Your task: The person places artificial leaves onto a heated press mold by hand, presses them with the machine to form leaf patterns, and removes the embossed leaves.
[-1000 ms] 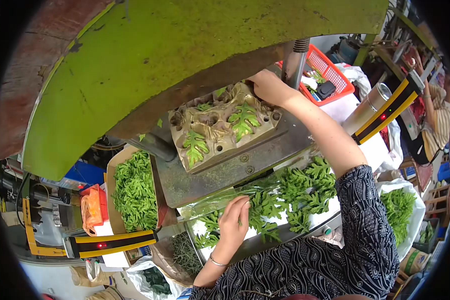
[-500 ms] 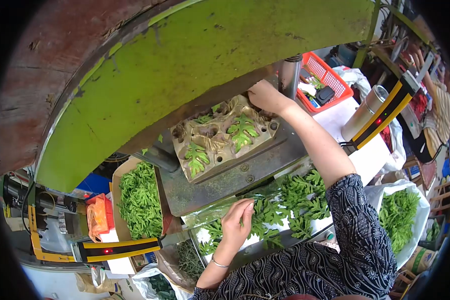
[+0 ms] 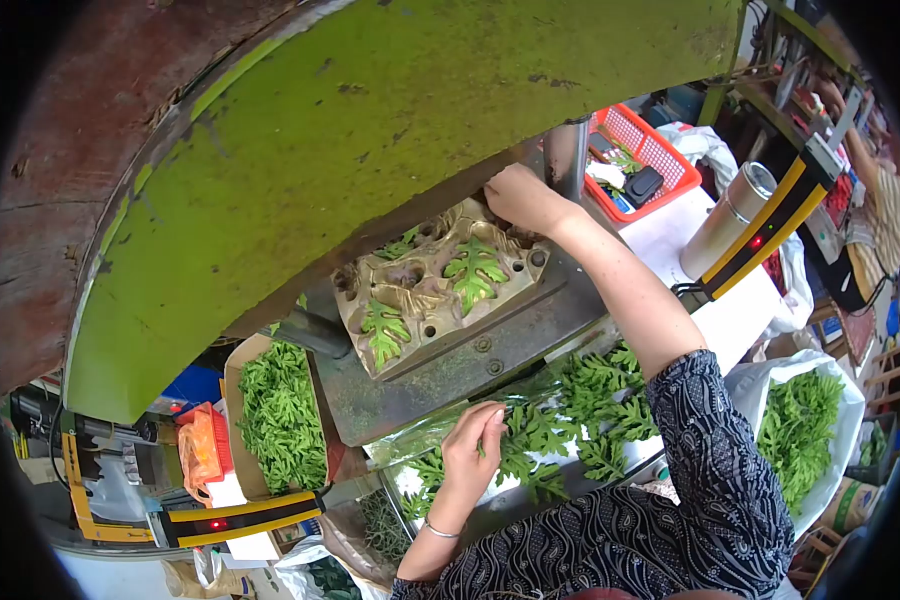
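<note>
Under the green press head sits a metal mould with leaf-shaped hollows. Green lobed artificial leaves, such as the front-left leaf and the right leaf, lie on it. My right hand reaches to the mould's back right corner, close under the press head. Its fingers are closed and bent downward, and what they hold, if anything, is hidden. My left hand hovers by the tray of spread leaves, fingers curled toward the thumb; I cannot make out anything in them.
A cardboard box of leaves stands left, a white bag of leaves right. Black-and-yellow sensor bars flank the press. Beyond the posts are a red basket and a steel flask. Another person is at far right.
The view has tilted slightly, so the press head and mould sit a little differently in it. My right hand stays at the mould's back corner, and my left hand keeps its curled pose.
</note>
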Action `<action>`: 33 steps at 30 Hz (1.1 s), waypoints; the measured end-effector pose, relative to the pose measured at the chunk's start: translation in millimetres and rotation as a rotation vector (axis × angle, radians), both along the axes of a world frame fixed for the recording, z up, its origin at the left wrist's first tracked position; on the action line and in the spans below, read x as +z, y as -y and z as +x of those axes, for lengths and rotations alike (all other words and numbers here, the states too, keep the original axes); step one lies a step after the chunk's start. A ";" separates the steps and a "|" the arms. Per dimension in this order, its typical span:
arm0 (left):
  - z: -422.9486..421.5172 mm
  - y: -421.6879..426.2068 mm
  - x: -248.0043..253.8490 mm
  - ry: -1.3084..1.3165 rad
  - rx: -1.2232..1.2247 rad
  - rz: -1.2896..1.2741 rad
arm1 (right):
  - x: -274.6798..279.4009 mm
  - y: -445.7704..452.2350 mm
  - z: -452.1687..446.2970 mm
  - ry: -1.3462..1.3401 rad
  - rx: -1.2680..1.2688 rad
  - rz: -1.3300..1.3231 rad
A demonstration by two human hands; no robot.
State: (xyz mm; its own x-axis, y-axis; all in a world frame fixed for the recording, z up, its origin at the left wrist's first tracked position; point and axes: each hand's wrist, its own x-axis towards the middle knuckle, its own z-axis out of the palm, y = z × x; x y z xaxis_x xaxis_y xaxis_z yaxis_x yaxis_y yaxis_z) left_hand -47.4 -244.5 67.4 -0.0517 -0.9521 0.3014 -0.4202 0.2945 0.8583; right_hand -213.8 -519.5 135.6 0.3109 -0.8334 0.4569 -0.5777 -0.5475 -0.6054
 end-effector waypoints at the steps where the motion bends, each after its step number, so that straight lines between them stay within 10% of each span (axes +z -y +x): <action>1: -0.2 1.0 1.4 0.003 0.005 0.002 | -1.8 1.5 -0.3 -0.007 0.014 0.002; 7: -0.7 5.0 15.4 0.134 0.124 0.020 | 22.6 -55.7 4.3 0.120 -0.064 -0.474; 12: -3.2 -1.0 26.6 0.264 0.157 -0.089 | 7.7 -186.4 6.4 -0.008 0.629 0.064; 18: -3.0 -20.3 18.7 0.309 0.133 -0.253 | -17.7 -230.6 16.3 0.144 0.622 0.169; 22: 14.0 -55.1 42.5 -0.415 -0.107 0.293 | -9.6 -242.4 13.8 0.032 0.556 0.041; 33: 24.7 -61.3 40.8 -0.758 0.003 0.260 | 17.9 -239.0 19.6 0.007 0.631 -0.006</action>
